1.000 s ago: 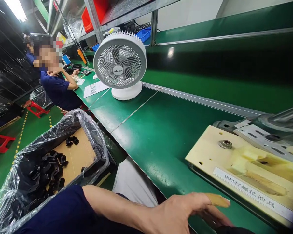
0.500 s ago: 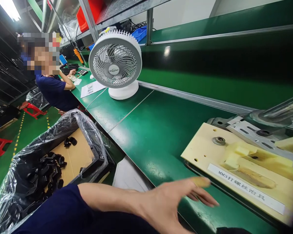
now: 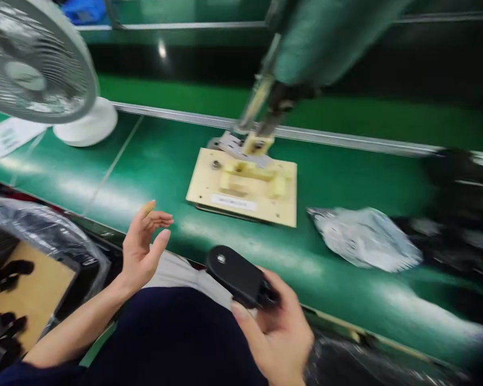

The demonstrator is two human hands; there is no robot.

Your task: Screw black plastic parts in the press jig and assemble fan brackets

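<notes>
Biggest first on my feed: green counter [image 3: 173, 171] runs across the whole frame. Plastic-lined bin [image 3: 44, 214] lower left, beside the counter's near edge. White fan [image 3: 26, 75] standing on the counter upper left, cut off by the frame edge. Greenish cylinder [image 3: 330, 43] at top, right of centre, too blurred to identify. Cream board [image 3: 268, 210] mid-frame, on the counter. Plastic bag [image 3: 362, 236] right of the board, apart from it; can't read the contents. My right grip [image 3: 287, 332], lower centre-right, is pinching the black part [image 3: 235, 273]: thumb on its near side, the other fingers mostly hidden. Part sits lower centre, tilted, rounded end toward upper left. My left grip [image 3: 143, 252] is spread, left of the part and apart from it. Black pieces [image 3: 18, 268] in the bin. White label strip [image 3: 233, 202] along the board's near edge, text blurred.
</notes>
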